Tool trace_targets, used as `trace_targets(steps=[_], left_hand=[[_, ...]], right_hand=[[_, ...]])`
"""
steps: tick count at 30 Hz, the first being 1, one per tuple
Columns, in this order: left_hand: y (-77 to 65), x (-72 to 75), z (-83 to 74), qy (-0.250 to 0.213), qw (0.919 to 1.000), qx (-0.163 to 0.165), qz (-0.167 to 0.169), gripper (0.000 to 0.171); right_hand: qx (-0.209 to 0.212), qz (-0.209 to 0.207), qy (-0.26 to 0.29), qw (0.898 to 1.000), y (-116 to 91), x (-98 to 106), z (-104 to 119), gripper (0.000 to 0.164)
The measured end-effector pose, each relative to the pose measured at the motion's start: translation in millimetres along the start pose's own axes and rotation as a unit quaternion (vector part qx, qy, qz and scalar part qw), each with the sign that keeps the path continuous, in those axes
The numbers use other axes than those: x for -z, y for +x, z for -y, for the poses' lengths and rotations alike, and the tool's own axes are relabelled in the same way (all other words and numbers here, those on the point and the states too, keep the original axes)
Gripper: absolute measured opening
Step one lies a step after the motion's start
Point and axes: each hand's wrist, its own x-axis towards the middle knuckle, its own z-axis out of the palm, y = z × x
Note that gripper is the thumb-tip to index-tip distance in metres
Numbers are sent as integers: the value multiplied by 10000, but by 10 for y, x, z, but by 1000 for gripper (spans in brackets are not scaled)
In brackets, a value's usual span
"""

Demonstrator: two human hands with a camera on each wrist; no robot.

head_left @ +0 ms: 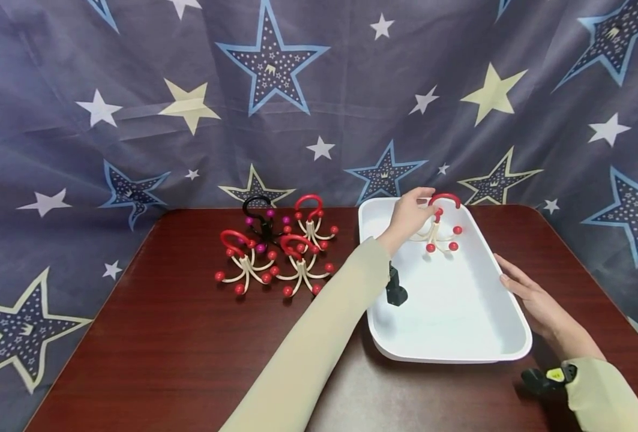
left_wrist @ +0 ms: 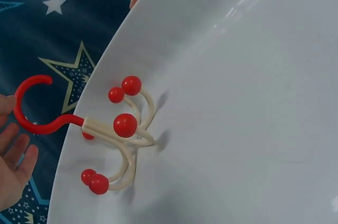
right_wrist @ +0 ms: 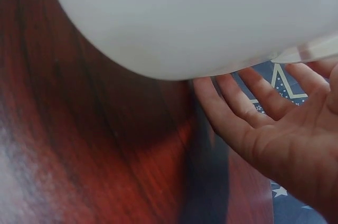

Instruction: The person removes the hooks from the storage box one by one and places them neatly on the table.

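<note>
A ball-tipped claw massager (head_left: 434, 234) with a red hook handle and cream prongs stands in the far part of the white tray (head_left: 505, 336). My left hand (head_left: 409, 213) pinches the side of its hook. In the left wrist view, the massager's red hook (left_wrist: 47, 128) meets a fingertip, while the other fingers (left_wrist: 21, 166) spread loosely below it. My right hand (head_left: 537, 303) rests against the tray's right side. The right wrist view shows that hand's fingers (right_wrist: 232, 108) nearly straight, their tips touching the tray's outer wall (right_wrist: 174, 39).
Left of the tray, several similar massagers stand close together on the dark red wooden table (head_left: 189, 354): red-handled ones (head_left: 246, 270) and a black one (head_left: 266, 227) with purple balls. A star-patterned cloth (head_left: 319, 120) hangs behind the table.
</note>
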Motion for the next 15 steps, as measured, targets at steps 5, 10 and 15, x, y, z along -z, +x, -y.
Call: trace_targets(steps=[5,10,15], left_hand=[[24,-21,-2,340,9992,-2,232,41],[28,-27,-45,1025,9933,-192,492,37],[38,-61,-80,1420,9884,-179,500,29]], right_hand=[[-11,47,5,10000,9,-14,-1,56],[-6,84,56,9999,0,-7,-10,56],[-32,12,-24,10000,-11,3,1,57]])
